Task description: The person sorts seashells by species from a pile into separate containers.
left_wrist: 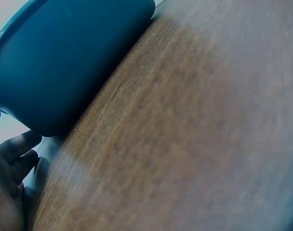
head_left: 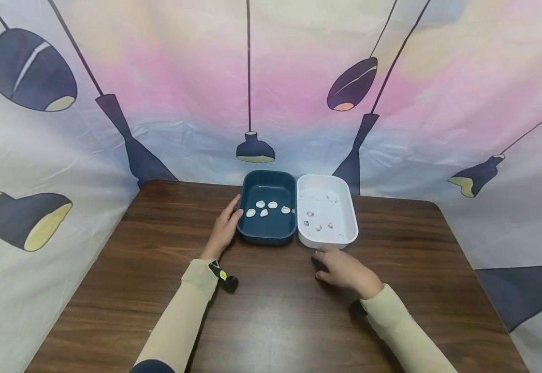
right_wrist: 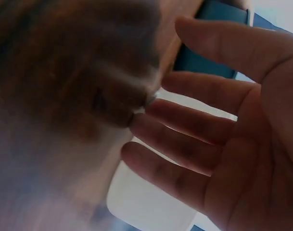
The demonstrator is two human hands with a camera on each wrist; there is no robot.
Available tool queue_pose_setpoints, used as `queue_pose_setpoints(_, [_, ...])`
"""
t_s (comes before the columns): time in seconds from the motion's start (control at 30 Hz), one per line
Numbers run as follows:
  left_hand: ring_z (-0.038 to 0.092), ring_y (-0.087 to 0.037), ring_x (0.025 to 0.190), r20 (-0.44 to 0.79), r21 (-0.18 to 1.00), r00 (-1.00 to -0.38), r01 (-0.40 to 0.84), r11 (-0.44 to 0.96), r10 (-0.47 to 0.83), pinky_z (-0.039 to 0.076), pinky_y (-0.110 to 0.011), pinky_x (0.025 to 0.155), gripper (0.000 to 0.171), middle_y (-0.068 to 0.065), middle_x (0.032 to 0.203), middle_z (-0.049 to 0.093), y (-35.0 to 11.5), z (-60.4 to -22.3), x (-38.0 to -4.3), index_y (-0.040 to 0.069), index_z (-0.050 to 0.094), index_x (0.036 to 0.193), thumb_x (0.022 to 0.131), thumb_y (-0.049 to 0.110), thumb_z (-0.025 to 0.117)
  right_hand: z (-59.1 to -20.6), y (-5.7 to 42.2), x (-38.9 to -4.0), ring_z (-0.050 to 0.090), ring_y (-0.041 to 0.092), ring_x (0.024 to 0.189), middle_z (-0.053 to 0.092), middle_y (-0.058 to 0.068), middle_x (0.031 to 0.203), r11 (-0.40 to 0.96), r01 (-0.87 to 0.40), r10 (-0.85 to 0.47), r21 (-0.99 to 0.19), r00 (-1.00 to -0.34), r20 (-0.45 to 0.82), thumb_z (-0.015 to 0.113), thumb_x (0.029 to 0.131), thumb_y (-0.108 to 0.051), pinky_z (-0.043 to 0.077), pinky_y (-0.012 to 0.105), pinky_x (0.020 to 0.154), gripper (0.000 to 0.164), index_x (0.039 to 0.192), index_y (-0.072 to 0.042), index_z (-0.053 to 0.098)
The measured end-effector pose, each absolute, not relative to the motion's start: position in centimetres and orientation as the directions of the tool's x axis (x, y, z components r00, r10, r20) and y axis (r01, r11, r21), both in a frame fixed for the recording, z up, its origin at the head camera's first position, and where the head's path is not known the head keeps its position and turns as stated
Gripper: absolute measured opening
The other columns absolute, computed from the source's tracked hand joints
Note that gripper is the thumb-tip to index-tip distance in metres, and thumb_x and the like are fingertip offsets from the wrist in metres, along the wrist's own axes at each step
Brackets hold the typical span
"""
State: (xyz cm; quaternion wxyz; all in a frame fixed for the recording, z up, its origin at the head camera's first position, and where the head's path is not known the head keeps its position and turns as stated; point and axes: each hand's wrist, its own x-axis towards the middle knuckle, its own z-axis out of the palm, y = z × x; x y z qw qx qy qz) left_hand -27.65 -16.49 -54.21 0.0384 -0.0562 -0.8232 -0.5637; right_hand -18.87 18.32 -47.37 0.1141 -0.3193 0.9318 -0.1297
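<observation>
My left hand (head_left: 224, 228) rests against the left side of the dark teal tray (head_left: 267, 240), fingers extended along its wall. Several small white shell-like pieces (head_left: 273, 205) lie inside that tray. Beside it on the right stands a white tray (head_left: 351, 223), holding several smaller purplish-white shell-like pieces (head_left: 331, 225). Just in front of the white tray, my right hand (head_left: 342, 267) hovers low over the table with its fingers spread and loosely bent. A tiny pale piece (right_wrist: 151, 98) shows right at its fingertips in the right wrist view; its kind is blurred.
Both trays stand side by side near the back edge of the brown wooden table (head_left: 271, 311). Behind the table hangs a cloth (head_left: 196, 77) printed with dark lamps. A black strap with a camera (head_left: 226, 281) sits on the left wrist.
</observation>
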Motion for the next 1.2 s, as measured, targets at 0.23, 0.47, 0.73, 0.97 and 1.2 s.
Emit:
queue_pose_setpoints(0.23, [0.038,-0.036,0.152,0.129,0.921,-0.991,0.135,0.365,0.041,0.029,-0.060,0.122,0.056,-0.009,0.169,0.036,-16.4,-54.3,-27.6,0.026,0.035,0.167,0.113,0.038,0.045,-48.8,18.0,-18.8,0.070,0.025,0.094,0.068,0.011,0.102,0.753,-0.621,-0.636,-0.218,-0.772,0.002,0.078,0.090,0.003,0.059,0.041,0.084,0.019,0.109,0.001,0.076])
queue_pose_setpoints(0.47, [0.037,-0.036,0.153,0.112,0.926,-0.993,0.119,0.359,0.040,0.029,-0.060,0.122,0.056,-0.010,0.169,0.036,-16.3,-54.3,-27.4,0.028,0.035,0.167,0.113,0.039,0.046,-49.4,17.2,-18.9,0.072,0.026,0.087,0.073,0.008,0.093,0.766,-0.611,-0.605,-0.199,-0.790,0.100,0.067,0.096,0.005,0.059,0.042,0.076,0.013,0.095,-0.005,0.075])
queue_pose_setpoints(0.73, [0.034,-0.036,0.154,0.121,0.926,-0.992,0.129,0.355,0.044,0.027,-0.061,0.123,0.056,-0.011,0.170,0.034,-16.6,-54.3,-27.2,0.027,0.033,0.168,0.114,0.038,0.045,-49.3,16.6,-19.1,0.060,0.016,0.068,0.066,0.003,0.074,0.761,-0.604,-0.605,-0.238,-0.792,0.077,0.066,0.090,0.012,0.053,0.035,0.063,0.022,0.082,-0.006,0.075])
queue_pose_setpoints(0.97, [0.037,-0.038,0.152,0.107,0.918,-0.993,0.114,0.379,0.039,0.028,-0.063,0.121,0.056,-0.012,0.168,0.037,-16.7,-54.3,-27.3,0.028,0.035,0.167,0.113,0.040,0.046,-49.4,16.8,-19.2,0.046,0.010,0.064,0.057,-0.004,0.068,0.732,-0.611,-0.620,-0.302,-0.781,0.076,0.065,0.087,0.016,0.044,0.028,0.058,0.027,0.075,-0.007,0.073])
queue_pose_setpoints(1.2, [0.038,-0.038,0.151,0.128,0.920,-0.991,0.130,0.369,0.028,0.029,-0.062,0.121,0.056,-0.013,0.168,0.038,-16.5,-54.2,-27.3,0.026,0.036,0.167,0.113,0.038,0.046,-48.6,17.1,-19.3,0.059,0.009,0.070,0.072,0.002,0.079,0.706,-0.625,-0.653,-0.331,-0.756,0.034,0.064,0.088,0.016,0.057,0.032,0.067,0.026,0.084,-0.006,0.078])
